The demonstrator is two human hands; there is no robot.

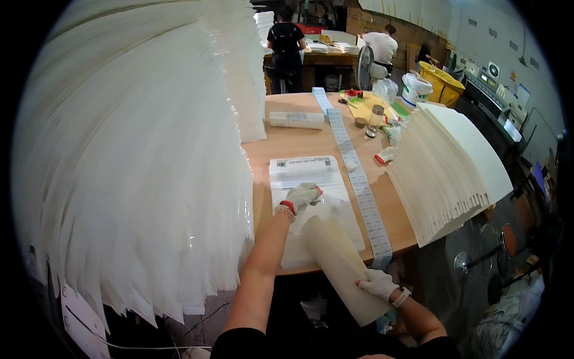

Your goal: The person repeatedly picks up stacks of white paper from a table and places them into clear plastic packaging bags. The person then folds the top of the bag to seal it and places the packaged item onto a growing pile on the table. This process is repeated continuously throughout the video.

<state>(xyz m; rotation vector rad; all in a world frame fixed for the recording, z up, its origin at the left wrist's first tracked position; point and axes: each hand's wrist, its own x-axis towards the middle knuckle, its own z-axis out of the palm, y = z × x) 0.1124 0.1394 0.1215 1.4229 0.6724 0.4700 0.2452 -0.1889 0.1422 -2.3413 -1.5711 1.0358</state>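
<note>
My left hand (304,195), in a white glove with a red band at the wrist, lies on the flat plastic bags (353,230) on the table. Its fingers are curled, pinching the loose film of the top bag. Lower right, my gloved right hand (376,285) grips the edge of a cream sheet (344,269), bent into a curve. The sheet's far end reaches the bag beside my left hand; its near end hangs past the table edge. Whether it is one sheet or several layers, I cannot tell.
A tall stack of filmy plastic bags (137,149) fills the left. Cream sheets (439,173) fan out on the right. A label strip (356,179) crosses the table (263,197). Behind are a plastic-wrapped roll (296,119), a glass jar (375,121), scissors (347,103) and a bucket (417,90). People work farther back.
</note>
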